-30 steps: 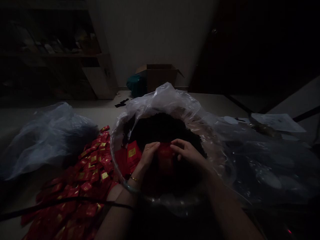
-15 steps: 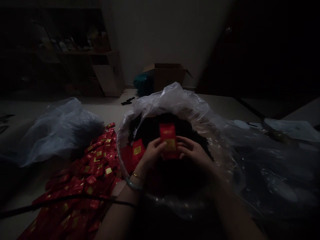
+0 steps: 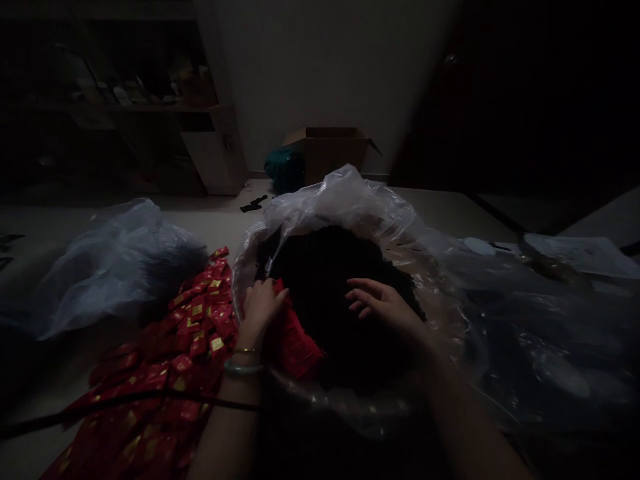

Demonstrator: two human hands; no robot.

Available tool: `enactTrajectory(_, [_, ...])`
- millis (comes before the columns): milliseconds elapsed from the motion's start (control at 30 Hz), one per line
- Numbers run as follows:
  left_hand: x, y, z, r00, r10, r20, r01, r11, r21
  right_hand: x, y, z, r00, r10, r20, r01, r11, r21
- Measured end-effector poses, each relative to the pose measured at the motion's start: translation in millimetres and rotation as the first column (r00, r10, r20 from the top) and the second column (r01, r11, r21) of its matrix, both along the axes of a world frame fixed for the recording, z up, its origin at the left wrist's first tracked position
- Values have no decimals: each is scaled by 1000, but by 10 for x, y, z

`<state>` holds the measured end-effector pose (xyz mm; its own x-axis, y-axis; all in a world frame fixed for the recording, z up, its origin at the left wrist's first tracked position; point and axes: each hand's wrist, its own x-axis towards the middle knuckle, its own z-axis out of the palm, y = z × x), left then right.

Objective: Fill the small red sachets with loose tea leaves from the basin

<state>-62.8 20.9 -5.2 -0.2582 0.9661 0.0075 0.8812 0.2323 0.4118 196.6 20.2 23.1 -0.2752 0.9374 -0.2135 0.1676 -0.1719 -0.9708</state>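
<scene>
My left hand point(image 3: 261, 308) reaches down at the left inside of a round, plastic-lined container point(image 3: 240, 267). Its fingers curl onto a red packet point(image 3: 278, 287), which the hand largely covers. More flat red packets point(image 3: 297, 347) lie stacked against that side, by my wrist. My right hand point(image 3: 383, 305) hovers over dark loose material point(image 3: 340, 267), like tea leaves, filling the container. Its fingers are apart and hold nothing. A gold bracelet and a pale bangle circle my left wrist.
A heap of filled red packets with gold labels point(image 3: 197, 312) lies left of the container. Clear plastic bags point(image 3: 120, 260) sit beyond it, and more plastic sheeting point(image 3: 540, 333) spreads on the right. A cardboard box point(image 3: 333, 157) and a teal bag point(image 3: 284, 170) stand by the wall.
The red packet with a gold label held between both hands is gone from there. My left hand has moved left onto the packets at the container's side; my right hand has stayed nearly in place, empty.
</scene>
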Motion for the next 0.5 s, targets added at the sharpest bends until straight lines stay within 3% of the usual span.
enactTrajectory(67, [19,-14,17,995,-38,-88,21,982,-187,10,0,-2,1000,1,11,-1,1000,6])
enactTrajectory(133, [29,-16,56,993,-66,-94,38,960,-277,18,-2,-1,1000,0,21,0,1000,14])
enactTrajectory(500, [-70,4,136,998,-59,20,63,951,-303,17,-23,51,999,3,53,-4,1000,21])
